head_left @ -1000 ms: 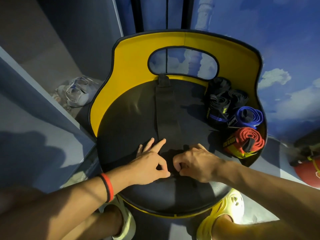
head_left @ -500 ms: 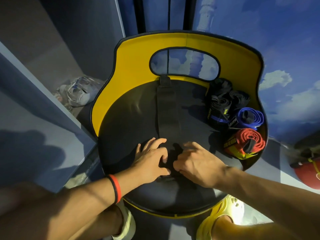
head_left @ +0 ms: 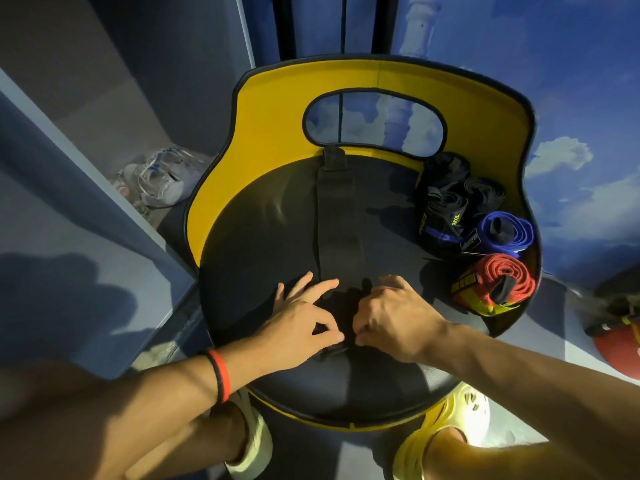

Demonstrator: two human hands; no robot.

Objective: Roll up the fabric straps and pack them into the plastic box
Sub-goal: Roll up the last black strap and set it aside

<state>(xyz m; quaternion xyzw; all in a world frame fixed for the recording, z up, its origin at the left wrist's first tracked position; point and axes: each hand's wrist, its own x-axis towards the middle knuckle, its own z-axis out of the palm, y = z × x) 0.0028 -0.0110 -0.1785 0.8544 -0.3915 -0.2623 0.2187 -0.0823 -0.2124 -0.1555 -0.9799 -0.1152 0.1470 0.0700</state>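
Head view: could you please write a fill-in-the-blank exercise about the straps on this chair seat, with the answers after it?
The left hand and right hand hold the near end of a flat strap whose colour is ___. The rolled strap nearest the right hand is ___. The wristband is on the ___ wrist. The backrest is ___.
Missing words: black, red, left, yellow.
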